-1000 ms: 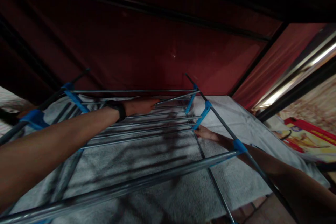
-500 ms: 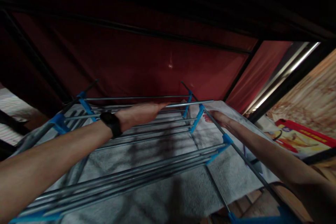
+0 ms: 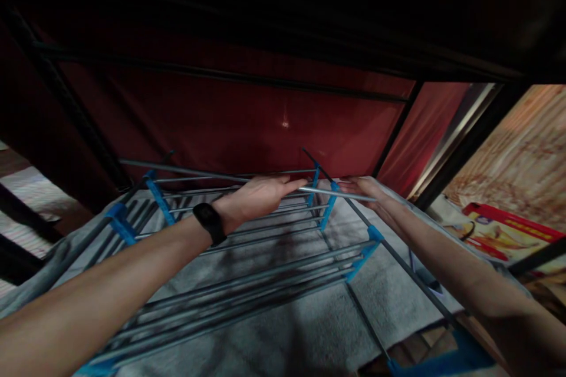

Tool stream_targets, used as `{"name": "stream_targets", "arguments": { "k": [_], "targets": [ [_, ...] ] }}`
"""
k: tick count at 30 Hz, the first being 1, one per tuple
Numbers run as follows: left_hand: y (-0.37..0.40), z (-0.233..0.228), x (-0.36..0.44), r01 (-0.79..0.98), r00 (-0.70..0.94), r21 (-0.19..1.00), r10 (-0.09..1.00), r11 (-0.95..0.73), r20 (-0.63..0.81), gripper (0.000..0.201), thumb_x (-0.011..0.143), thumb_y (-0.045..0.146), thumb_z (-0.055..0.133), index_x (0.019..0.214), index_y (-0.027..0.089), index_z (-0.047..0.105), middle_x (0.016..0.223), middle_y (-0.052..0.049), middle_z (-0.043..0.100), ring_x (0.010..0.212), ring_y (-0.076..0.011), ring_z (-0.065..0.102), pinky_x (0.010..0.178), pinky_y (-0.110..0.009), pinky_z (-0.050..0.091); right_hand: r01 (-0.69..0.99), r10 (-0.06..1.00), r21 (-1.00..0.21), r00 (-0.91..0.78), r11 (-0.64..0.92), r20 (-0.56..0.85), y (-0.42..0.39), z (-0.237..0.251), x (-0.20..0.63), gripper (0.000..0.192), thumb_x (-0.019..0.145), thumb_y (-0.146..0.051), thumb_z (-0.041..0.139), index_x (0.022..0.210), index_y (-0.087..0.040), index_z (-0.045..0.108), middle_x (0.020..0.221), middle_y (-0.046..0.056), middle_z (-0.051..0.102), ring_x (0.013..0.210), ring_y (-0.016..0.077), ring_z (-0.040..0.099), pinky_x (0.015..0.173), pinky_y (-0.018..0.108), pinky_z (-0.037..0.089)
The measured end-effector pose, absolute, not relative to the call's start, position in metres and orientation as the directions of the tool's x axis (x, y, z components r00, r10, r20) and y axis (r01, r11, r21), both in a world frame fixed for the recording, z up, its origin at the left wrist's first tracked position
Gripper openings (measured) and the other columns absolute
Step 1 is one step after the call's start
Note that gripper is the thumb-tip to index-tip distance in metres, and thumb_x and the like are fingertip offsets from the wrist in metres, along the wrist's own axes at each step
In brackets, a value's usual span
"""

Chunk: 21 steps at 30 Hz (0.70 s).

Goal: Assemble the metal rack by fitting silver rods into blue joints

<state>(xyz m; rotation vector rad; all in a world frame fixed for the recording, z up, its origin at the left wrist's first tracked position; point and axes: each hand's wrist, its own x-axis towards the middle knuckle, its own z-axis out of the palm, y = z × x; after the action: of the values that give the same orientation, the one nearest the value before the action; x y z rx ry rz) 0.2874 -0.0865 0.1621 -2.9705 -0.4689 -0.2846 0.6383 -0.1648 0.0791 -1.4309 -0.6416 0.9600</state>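
A rack of grey metal tubes and blue plastic connectors (image 3: 327, 212) stands over a grey cloth. My left hand (image 3: 265, 194), with a black watch on its wrist, is closed around a loose metal tube (image 3: 194, 171) held above the rack's far part. This tube slants from the back left down to the right, and its right end overlaps my right hand (image 3: 365, 189) in view. That hand is by the rack's right side rail, fingers stretched out to the left; contact with the tube end is unclear.
The grey cloth (image 3: 309, 330) lies beneath the rack. Behind rises a dark red panel (image 3: 230, 123) with black frame bars (image 3: 230, 75). At right are a red and yellow printed box (image 3: 508, 232) and a wood-patterned surface (image 3: 522, 147).
My left hand has moved right with the tube, whose left end now shows at the back left. The tube's right end has come down over my right hand. The view has shifted slightly.
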Motion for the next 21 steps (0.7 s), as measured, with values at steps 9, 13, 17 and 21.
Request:
{"name": "stream_targets", "arguments": {
  "k": [9,13,17,21],
  "targets": [
    [-0.042,0.114,0.257,0.588,0.806,0.021,0.588,-0.808,0.066,0.049,0.103,0.029,0.036,0.151,0.027,0.048,0.143,-0.008,0.064,0.124,-0.0276,0.065,0.101,-0.039,0.053,-0.138,0.815,-0.961,0.510,-0.238,-0.275,-0.156,0.075,0.625,0.013,0.088,-0.011,0.053,0.086,-0.017,0.065,0.072,0.004,0.069,0.062,0.0121,0.063,0.069,0.023,0.055],
    [-0.043,0.096,0.275,0.614,0.787,0.079,0.617,-0.785,0.020,0.049,0.102,0.026,0.038,0.150,0.027,0.050,0.142,-0.009,0.065,0.127,-0.0284,0.064,0.104,-0.042,0.051,0.062,0.842,-0.972,0.515,-0.226,-0.163,-0.149,0.070,0.621,0.013,0.090,-0.018,0.052,0.082,-0.017,0.063,0.069,0.003,0.066,0.065,0.0133,0.061,0.071,0.024,0.053],
    [-0.053,0.084,0.293,0.612,0.788,0.103,0.616,-0.784,0.006,0.046,0.101,0.024,0.040,0.144,0.027,0.056,0.134,-0.011,0.070,0.121,-0.0294,0.067,0.100,-0.044,0.054,0.206,0.853,-0.953,0.514,-0.222,-0.088,-0.147,0.061,0.622,0.015,0.089,-0.031,0.061,0.085,-0.017,0.065,0.071,0.003,0.066,0.073,0.0155,0.063,0.072,0.024,0.053],
    [-0.054,0.070,0.293,0.601,0.793,0.110,0.607,-0.792,0.043,0.047,0.101,0.023,0.041,0.145,0.028,0.056,0.128,-0.011,0.072,0.116,-0.0280,0.070,0.096,-0.040,0.056,0.293,0.854,-0.929,0.519,-0.224,-0.042,-0.145,0.051,0.625,0.018,0.090,-0.034,0.063,0.088,-0.016,0.067,0.077,0.004,0.069,0.079,0.0162,0.064,0.076,0.025,0.053]
  ]
}}
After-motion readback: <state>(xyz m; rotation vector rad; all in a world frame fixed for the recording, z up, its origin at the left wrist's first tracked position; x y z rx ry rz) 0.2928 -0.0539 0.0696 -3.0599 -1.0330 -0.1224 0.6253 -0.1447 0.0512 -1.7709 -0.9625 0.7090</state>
